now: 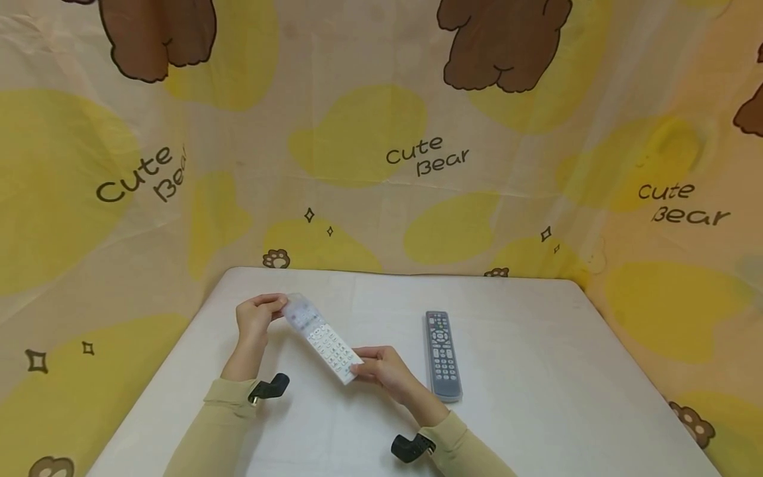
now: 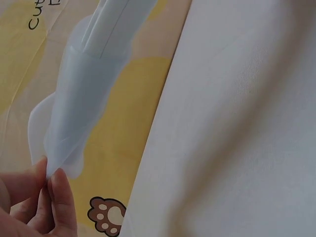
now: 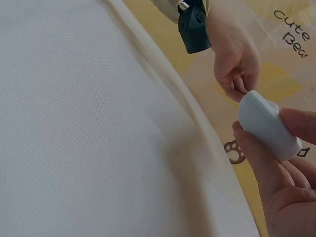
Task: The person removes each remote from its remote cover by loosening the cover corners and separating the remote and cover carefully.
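A white remote control (image 1: 334, 351) is held slantwise above the table. A clear, milky plastic sleeve (image 1: 302, 310) covers its far end and extends beyond it as a loose, flattened tip. My left hand (image 1: 254, 322) pinches that tip between thumb and fingers; in the left wrist view the sleeve (image 2: 89, 94) hangs slack past the end of the remote (image 2: 111, 29). My right hand (image 1: 387, 372) grips the near end, thumb on the button face and fingers beneath. The right wrist view shows this white end (image 3: 269, 127) bare between thumb and fingers.
A grey remote control (image 1: 443, 358) lies face up on the white table (image 1: 536, 371), to the right of my right hand. A patterned cloth (image 1: 357, 218) hangs behind and beside the table. Black cameras (image 1: 411, 449) are strapped at both wrists.
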Demonstrator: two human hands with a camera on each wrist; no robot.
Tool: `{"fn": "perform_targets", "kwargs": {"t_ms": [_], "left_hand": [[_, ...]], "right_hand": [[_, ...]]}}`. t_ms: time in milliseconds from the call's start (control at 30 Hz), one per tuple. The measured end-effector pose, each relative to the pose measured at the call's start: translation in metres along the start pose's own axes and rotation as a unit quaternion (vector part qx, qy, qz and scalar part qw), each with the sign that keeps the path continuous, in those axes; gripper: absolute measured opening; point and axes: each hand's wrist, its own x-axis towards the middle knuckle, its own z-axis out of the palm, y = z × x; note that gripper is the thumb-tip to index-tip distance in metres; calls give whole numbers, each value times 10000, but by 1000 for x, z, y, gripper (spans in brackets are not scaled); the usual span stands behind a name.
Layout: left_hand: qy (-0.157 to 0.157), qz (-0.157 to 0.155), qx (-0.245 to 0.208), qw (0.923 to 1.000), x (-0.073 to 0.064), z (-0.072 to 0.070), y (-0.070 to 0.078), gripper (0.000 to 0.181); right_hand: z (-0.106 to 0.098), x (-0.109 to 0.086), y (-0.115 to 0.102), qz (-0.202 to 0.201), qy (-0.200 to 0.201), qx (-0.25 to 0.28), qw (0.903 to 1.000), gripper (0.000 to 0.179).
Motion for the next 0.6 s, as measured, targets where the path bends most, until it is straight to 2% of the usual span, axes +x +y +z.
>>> {"fn": "perform_targets", "kwargs": {"t_ms": [167, 333, 467, 600], "left_hand": [[-33, 150, 143, 9998, 0, -1, 0, 28], [-283, 593, 665, 9956, 0, -2, 2, 25], [-715, 814, 1209, 9867, 2, -2, 7, 26], [-1151, 840, 1901, 9714, 2, -3, 10, 32]], "right_hand": [[3, 0, -2, -8, 101, -158, 9998, 41], [7, 2, -8, 12, 227, -374, 9990, 41], [6, 6, -12, 44, 366, -490, 9981, 40], [5, 7, -12, 13, 374, -481, 9981, 41]]}}
